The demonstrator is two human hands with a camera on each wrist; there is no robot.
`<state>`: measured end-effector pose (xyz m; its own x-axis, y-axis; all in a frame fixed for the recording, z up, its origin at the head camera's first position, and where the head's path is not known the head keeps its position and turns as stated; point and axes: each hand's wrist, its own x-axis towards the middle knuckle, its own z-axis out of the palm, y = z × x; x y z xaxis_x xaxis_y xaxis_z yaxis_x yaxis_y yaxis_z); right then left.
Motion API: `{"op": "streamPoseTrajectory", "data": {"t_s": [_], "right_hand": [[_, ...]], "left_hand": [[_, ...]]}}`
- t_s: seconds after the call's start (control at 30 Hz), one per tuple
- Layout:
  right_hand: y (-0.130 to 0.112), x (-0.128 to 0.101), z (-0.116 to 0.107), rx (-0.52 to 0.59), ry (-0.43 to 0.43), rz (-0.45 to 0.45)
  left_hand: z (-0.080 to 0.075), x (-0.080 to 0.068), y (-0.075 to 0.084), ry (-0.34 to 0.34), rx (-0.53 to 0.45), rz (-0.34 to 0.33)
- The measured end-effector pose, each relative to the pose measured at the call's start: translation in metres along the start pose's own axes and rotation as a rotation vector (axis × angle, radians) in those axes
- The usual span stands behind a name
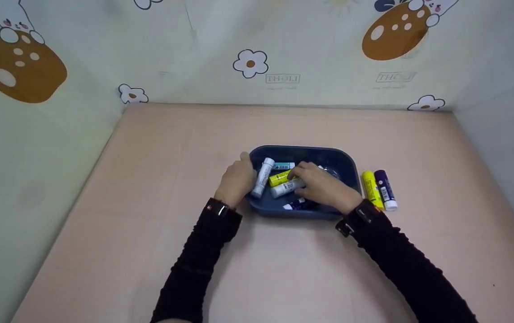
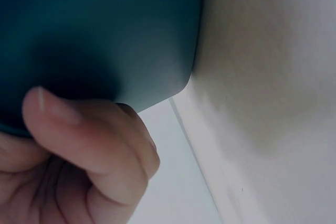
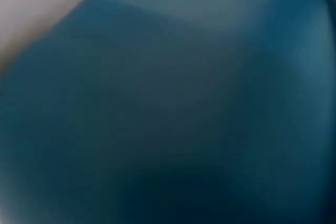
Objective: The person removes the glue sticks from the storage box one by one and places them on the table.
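A dark blue plastic bin [image 1: 301, 214] on the table holds several glue sticks. My left hand [image 1: 237, 177] grips its left rim; the left wrist view shows curled fingers [image 2: 100, 140] against the bin's wall [image 2: 152, 51]. Inside, a white glue stick [image 1: 262, 177] leans along the left side. My right hand [image 1: 324, 186] reaches in, its fingers bent over a yellow glue stick [image 1: 278, 179] and a second white glue stick [image 1: 283, 188]. Whether it pinches either is unclear. Below it lies a dark purple glue stick [image 1: 296, 205], partly hidden; a teal-labelled stick [image 1: 283, 166] lies behind.
Right of the bin, a yellow glue stick [image 1: 372, 189] and a purple one with a white cap [image 1: 386, 190] lie side by side on the table [image 1: 185, 152]. Patterned cloth walls [image 1: 203, 58] close off the back and sides. The right wrist view shows mostly blurred bin wall [image 3: 168, 87].
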<state>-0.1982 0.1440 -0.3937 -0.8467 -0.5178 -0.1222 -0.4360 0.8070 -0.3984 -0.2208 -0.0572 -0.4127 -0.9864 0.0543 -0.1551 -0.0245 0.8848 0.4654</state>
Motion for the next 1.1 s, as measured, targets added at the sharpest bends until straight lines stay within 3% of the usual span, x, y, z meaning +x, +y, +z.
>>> {"op": "streamPoseTrajectory", "data": {"t_s": [0.53,0.83,1.1], "right_hand": [[-0.001,0.007,0.008,-0.155,0.026,-0.054],[-0.001,0.009,0.012,-0.138,-0.057,-0.034],[0.002,0.008,0.012,-0.137,-0.043,-0.054]], "left_hand": [[0.002,-0.001,-0.002,0.052,-0.003,0.039],[0.001,-0.002,-0.001,0.028,-0.016,0.023],[0.001,-0.001,-0.001,0.023,-0.015,0.02]]}}
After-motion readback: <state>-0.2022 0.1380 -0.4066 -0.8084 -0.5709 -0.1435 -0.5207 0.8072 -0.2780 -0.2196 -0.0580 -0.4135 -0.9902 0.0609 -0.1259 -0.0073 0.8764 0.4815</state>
